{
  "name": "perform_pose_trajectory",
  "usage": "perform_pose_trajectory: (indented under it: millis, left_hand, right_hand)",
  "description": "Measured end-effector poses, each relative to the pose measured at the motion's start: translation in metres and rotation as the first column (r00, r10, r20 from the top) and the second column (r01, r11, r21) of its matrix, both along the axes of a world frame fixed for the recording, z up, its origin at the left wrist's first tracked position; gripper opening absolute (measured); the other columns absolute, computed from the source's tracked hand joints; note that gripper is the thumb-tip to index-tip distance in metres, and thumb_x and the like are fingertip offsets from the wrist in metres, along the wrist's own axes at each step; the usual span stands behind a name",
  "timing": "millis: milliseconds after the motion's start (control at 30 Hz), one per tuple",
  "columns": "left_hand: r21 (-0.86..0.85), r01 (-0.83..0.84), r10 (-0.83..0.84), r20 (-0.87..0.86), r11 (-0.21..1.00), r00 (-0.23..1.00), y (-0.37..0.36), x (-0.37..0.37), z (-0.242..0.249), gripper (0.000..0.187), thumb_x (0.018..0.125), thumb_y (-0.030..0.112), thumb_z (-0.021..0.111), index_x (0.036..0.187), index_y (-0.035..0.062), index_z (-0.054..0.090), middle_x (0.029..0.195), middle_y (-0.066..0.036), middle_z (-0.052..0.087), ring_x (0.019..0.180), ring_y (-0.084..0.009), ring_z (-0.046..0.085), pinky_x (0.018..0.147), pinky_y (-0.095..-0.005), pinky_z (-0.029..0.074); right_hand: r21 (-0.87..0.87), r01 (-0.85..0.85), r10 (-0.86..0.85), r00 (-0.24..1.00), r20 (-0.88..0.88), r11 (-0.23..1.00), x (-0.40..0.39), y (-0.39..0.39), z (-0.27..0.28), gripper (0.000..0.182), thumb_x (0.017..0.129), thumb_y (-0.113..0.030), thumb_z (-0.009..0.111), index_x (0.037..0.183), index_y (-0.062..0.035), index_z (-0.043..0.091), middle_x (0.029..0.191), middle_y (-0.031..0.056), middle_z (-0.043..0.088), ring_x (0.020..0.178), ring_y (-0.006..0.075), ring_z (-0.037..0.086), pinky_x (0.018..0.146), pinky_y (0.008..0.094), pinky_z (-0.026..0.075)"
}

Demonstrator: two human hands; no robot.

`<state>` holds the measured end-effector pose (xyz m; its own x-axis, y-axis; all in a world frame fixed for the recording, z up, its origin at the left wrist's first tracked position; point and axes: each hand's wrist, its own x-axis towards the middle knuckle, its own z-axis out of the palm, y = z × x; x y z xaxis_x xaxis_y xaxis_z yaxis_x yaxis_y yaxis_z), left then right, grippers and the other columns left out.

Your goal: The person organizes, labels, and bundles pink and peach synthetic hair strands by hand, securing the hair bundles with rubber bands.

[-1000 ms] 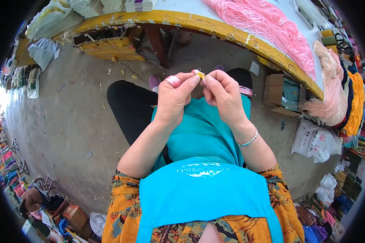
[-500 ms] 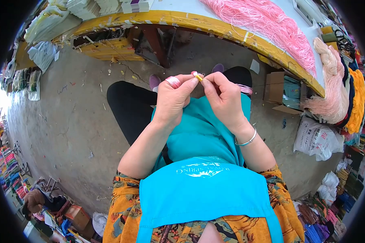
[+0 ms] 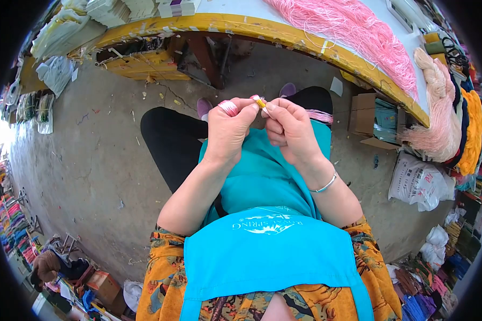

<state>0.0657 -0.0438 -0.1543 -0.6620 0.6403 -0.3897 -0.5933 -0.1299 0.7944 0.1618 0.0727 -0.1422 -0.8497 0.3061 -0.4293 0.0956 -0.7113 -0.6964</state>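
Above the lap, my left hand [image 3: 226, 132] pinches a small skein of pink and white thread [image 3: 228, 108], part of which shows looped at its knuckles. A narrow yellow band [image 3: 261, 104] goes around the skein's end between both sets of fingertips. My right hand [image 3: 293, 128] is closed, thumb and forefinger at the band's edge, other fingers curled into the palm. Its fingertips partly hide what they grip. Near the right knee lies another bundle of pink thread [image 3: 321, 116].
Ahead is a yellow-edged table [image 3: 225, 22] carrying a large heap of pink thread [image 3: 353, 37] and paper stacks [image 3: 110, 10]. On the right are peach yarn [image 3: 436, 128], an open cardboard box [image 3: 363, 115] and a white sack [image 3: 419, 182]. A wooden crate [image 3: 139, 67] stands under the table.
My right hand has shifted slightly and its lower fingers have curled inward. More of the yellow band shows between the fingertips. My left hand has stayed nearly still.
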Motion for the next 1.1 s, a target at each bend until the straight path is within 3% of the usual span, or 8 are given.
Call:
perform_pose_trajectory:
  millis: [200, 267, 333, 433, 567, 900, 967, 1100]
  left_hand:
    - [-0.061, -0.017, 0.003, -0.227, 0.998, 0.974, 0.002, -0.002, -0.013, 0.014, 0.09, 0.006, 0.065, 0.097, -0.0051, 0.07, 0.079, 0.001, 0.063, 0.068, -0.0021, 0.052, 0.059, -0.0183, 0.043]
    - [-0.088, -0.024, -0.006, -0.323, 0.996, 0.946, 0.001, -0.004, -0.017, 0.014, 0.089, 0.006, 0.065, 0.096, -0.0057, 0.07, 0.08, 0.001, 0.064, 0.071, -0.003, 0.055, 0.062, -0.0186, 0.045]
    - [-0.115, -0.078, 0.05, -0.227, 0.99, 0.973, 0.0, -0.006, -0.015, 0.015, 0.089, 0.007, 0.065, 0.094, -0.006, 0.071, 0.082, 0.001, 0.065, 0.071, -0.0027, 0.055, 0.062, -0.0175, 0.044]
    - [-0.21, -0.029, -0.022, -0.236, 0.977, 0.972, -0.005, -0.008, -0.028, 0.015, 0.088, 0.007, 0.066, 0.093, -0.0057, 0.071, 0.084, 0.0, 0.066, 0.072, -0.0031, 0.055, 0.062, -0.0178, 0.044]
    - [-0.217, 0.0, -0.024, -0.109, 0.976, 0.994, -0.007, -0.009, -0.018, 0.015, 0.088, 0.008, 0.066, 0.093, -0.0053, 0.071, 0.084, 0.0, 0.066, 0.074, -0.0036, 0.056, 0.063, -0.0183, 0.044]
    - [-0.19, -0.051, 0.02, -0.16, 0.98, 0.987, 0.002, -0.003, -0.028, 0.011, 0.091, 0.009, 0.065, 0.094, 0.0, 0.07, 0.077, 0.0, 0.065, 0.06, -0.0027, 0.05, 0.049, -0.0189, 0.039]
    - [-0.169, -0.064, 0.025, -0.224, 0.984, 0.974, 0.003, -0.003, -0.031, 0.011, 0.091, 0.009, 0.064, 0.093, -0.0001, 0.07, 0.078, 0.0, 0.066, 0.062, -0.0025, 0.051, 0.05, -0.0187, 0.04]
    - [-0.201, -0.106, 0.024, -0.373, 0.974, 0.928, 0.002, -0.002, -0.032, 0.015, 0.088, 0.007, 0.065, 0.095, -0.0048, 0.071, 0.074, 0.005, 0.056, 0.069, -0.0016, 0.047, 0.058, -0.0185, 0.039]
  right_hand:
    - [-0.59, -0.132, 0.061, 0.989, -0.138, 0.797, -0.002, 0.008, -0.017, 0.015, 0.098, -0.015, 0.057, 0.092, -0.0016, 0.058, 0.062, -0.005, 0.047, 0.049, 0.0037, 0.038, 0.041, 0.0205, 0.029]
    - [-0.079, -0.022, 0.022, 1.0, -0.002, 0.997, -0.008, -0.005, -0.005, 0.014, 0.097, -0.015, 0.058, 0.093, -0.0016, 0.058, 0.064, -0.0029, 0.05, 0.051, 0.0059, 0.044, 0.042, 0.0225, 0.034]
    - [0.865, -0.068, -0.065, 0.991, 0.115, 0.497, -0.007, -0.006, -0.007, 0.012, 0.089, -0.012, 0.066, 0.094, -0.0038, 0.059, 0.069, 0.0044, 0.059, 0.058, 0.0165, 0.06, 0.049, 0.0293, 0.048]
    - [0.958, 0.112, 0.036, 0.994, -0.106, -0.264, -0.01, 0.002, -0.017, 0.021, 0.08, -0.008, 0.073, 0.097, -0.0036, 0.061, 0.069, 0.0041, 0.058, 0.054, 0.0191, 0.057, 0.047, 0.031, 0.046]
    - [0.884, 0.095, 0.126, 0.991, -0.041, -0.458, -0.008, 0.01, -0.023, 0.012, 0.077, -0.007, 0.073, 0.086, -0.006, 0.065, 0.071, 0.0073, 0.062, 0.057, 0.0239, 0.061, 0.05, 0.0333, 0.049]
    - [0.953, 0.082, -0.06, 0.996, -0.068, 0.293, -0.019, -0.002, -0.034, 0.005, 0.087, -0.006, 0.064, 0.083, -0.0034, 0.063, 0.053, -0.0025, 0.044, 0.046, 0.0093, 0.047, 0.041, 0.0248, 0.036]
    - [0.222, 0.088, -0.122, 0.982, 0.143, 0.971, -0.021, -0.001, -0.026, 0.014, 0.093, -0.011, 0.058, 0.08, -0.0049, 0.061, 0.054, -0.0074, 0.038, 0.044, 0.0038, 0.034, 0.04, 0.0219, 0.025]
    - [-0.61, -0.016, 0.052, 0.998, 0.042, 0.792, -0.015, 0.01, -0.044, 0.013, 0.093, -0.014, 0.06, 0.082, -0.0058, 0.06, 0.056, -0.0094, 0.039, 0.045, 0.0023, 0.03, 0.041, 0.0204, 0.021]
